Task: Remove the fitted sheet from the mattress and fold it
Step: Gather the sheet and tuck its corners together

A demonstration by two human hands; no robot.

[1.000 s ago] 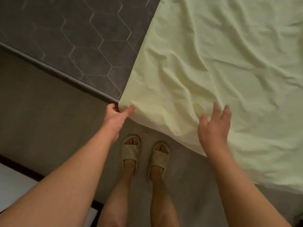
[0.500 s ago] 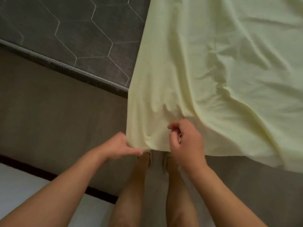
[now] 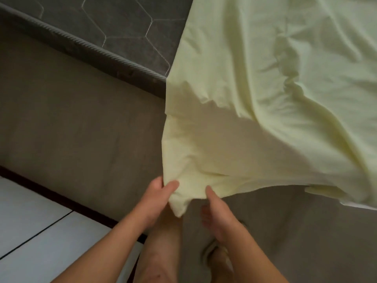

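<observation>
Two hands — left hand (image 3: 157, 194), right hand (image 3: 216, 205) — both pinching one fitted sheet (image 3: 255, 111) over one mattress (image 3: 114, 25)

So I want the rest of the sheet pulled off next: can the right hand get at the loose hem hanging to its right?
Probably yes: the right hand grips the sheet edge, and the hem hangs free over the bed base with nothing between.
</observation>
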